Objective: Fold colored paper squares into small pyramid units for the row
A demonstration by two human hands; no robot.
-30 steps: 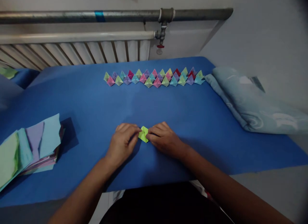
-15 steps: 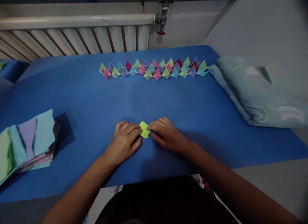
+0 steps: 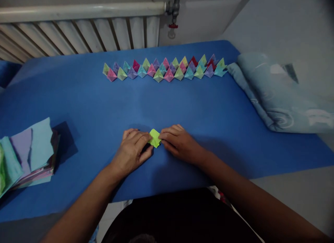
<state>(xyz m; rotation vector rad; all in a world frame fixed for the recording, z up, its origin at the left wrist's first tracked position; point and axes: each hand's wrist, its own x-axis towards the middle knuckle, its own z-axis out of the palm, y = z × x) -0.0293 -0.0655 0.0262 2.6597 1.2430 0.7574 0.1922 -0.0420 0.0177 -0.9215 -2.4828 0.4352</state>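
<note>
A small folded piece of yellow-green paper [image 3: 155, 138] lies on the blue table near its front edge, between my two hands. My left hand [image 3: 133, 145] grips its left corner, fingertips on top and thumb at the near side. On the opposite corner, my right hand [image 3: 177, 142] pinches the paper between fingers and thumb. The fingers cover both side corners, so the folds there are hidden. Farther back on the table stand rows of folded paper pieces [image 3: 158, 76] in pink, green, purple, blue, yellow and red.
At the left lies a stack of coloured paper sheets [image 3: 41, 145] with uneven edges. A folded grey-green cloth [image 3: 276, 96] rests at the right against the wall. Behind the blue table [image 3: 109, 103] are a white radiator [image 3: 99, 34] and a valve with a red handle [image 3: 173, 26].
The camera view has tilted and shifted slightly. Both hands stay on the yellow-green paper, and the right fingers and thumb have drawn closer together at its right corner.
</note>
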